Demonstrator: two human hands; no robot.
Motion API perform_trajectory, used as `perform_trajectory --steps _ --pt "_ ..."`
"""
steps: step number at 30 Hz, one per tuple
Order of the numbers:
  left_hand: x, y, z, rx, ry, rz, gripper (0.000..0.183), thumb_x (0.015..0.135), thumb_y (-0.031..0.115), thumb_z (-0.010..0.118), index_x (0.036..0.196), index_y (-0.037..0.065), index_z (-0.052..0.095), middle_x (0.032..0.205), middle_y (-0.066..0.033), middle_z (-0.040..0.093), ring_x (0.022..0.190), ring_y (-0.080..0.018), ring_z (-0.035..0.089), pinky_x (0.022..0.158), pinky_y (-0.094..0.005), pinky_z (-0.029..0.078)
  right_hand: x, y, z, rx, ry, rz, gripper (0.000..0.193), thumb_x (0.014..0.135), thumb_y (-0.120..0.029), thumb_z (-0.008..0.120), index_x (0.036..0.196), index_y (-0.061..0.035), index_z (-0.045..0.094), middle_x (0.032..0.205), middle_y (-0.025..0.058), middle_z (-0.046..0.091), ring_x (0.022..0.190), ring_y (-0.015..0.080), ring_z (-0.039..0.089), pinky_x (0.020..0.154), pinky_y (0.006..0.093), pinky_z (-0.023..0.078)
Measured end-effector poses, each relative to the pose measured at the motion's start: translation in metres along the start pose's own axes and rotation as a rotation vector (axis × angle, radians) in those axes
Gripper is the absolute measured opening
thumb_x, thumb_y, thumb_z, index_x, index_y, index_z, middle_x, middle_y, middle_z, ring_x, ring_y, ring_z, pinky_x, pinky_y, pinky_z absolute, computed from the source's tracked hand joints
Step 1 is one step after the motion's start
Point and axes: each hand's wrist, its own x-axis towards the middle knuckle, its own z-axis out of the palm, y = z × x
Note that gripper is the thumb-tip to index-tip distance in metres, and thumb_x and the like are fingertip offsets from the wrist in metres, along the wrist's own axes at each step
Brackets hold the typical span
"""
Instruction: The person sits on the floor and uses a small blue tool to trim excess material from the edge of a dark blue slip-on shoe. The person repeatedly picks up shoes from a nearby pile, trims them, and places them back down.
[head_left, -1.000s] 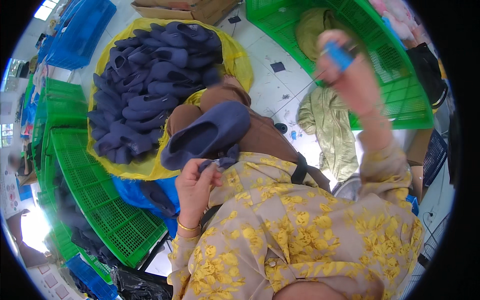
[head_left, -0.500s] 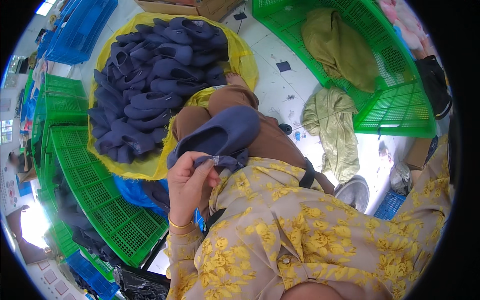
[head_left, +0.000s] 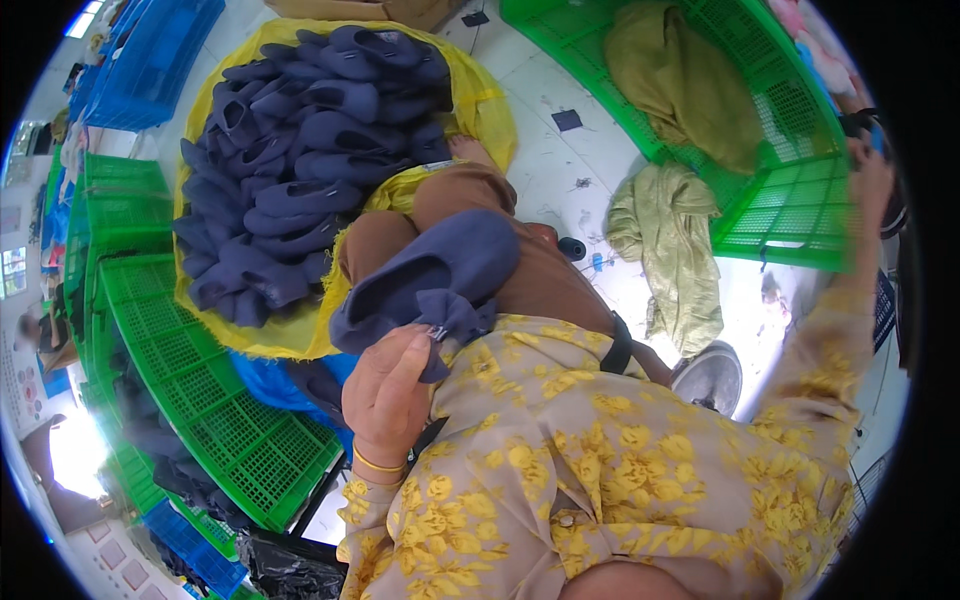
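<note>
A dark blue slip-on shoe [head_left: 430,265] rests on my lap, its opening turned toward me. My left hand [head_left: 388,395] is closed on a gathered strip of dark blue fabric [head_left: 455,312] by the shoe's near end, pinched between thumb and fingers, with a small pale tag at the fingertips. Whether the strip is joined to the shoe is hidden. Out at the far right rim, my right hand [head_left: 874,180] is raised by the green crate's corner, next to a black item [head_left: 862,124]. Motion blur hides what its fingers do.
A yellow sack [head_left: 490,110] heaped with dark blue shoes [head_left: 300,150] lies ahead on the left. Green crates [head_left: 220,400] stand along the left; another green crate [head_left: 800,220] at right holds olive cloth [head_left: 680,90]. A metal bowl [head_left: 708,378] and crumpled cloth [head_left: 665,260] are on the floor.
My right arm has swung outward and up, bringing the right hand into view at the right rim. The left hand has shifted slightly lower, still gripping the fabric strip.
</note>
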Motion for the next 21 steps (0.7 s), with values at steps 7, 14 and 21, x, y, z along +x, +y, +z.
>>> perform_trajectory --steps 7,14,21 --pt "0.009 0.010 0.007 -0.055 -0.174 0.193 0.029 0.072 -0.003 0.068 0.102 -0.002 0.066 0.101 -0.0155 0.067 0.088 -0.0308 0.067 0.076 -0.0362 0.058 -0.229 -0.234 -0.036 1.360 -1.471 0.144 0.014 0.088 -0.006 0.066 0.102 -0.0072 0.064 0.094 0.0009 0.067 0.078 0.0076 0.062 0.065 0.0228 0.051" --pt "0.001 0.014 0.003 -0.068 -0.236 0.178 0.030 0.073 0.000 0.067 0.103 -0.001 0.065 0.102 -0.0152 0.066 0.088 -0.0313 0.067 0.078 -0.0368 0.057 -0.272 -0.289 -0.069 1.578 -1.744 -0.345 0.017 0.086 -0.010 0.071 0.101 -0.0036 0.067 0.086 -0.0029 0.064 0.072 0.0056 0.052 0.066 0.0218 0.043" --pt "-0.013 0.012 0.009 -0.115 -0.200 0.129 0.030 0.073 0.000 0.067 0.103 0.000 0.066 0.099 -0.0147 0.066 0.087 -0.0315 0.067 0.075 -0.0357 0.057 -0.289 -0.286 -0.070 1.583 -1.768 -0.037 0.010 0.086 -0.012 0.072 0.092 -0.0050 0.068 0.079 -0.0059 0.061 0.070 0.0020 0.051 0.061 0.0214 0.042"
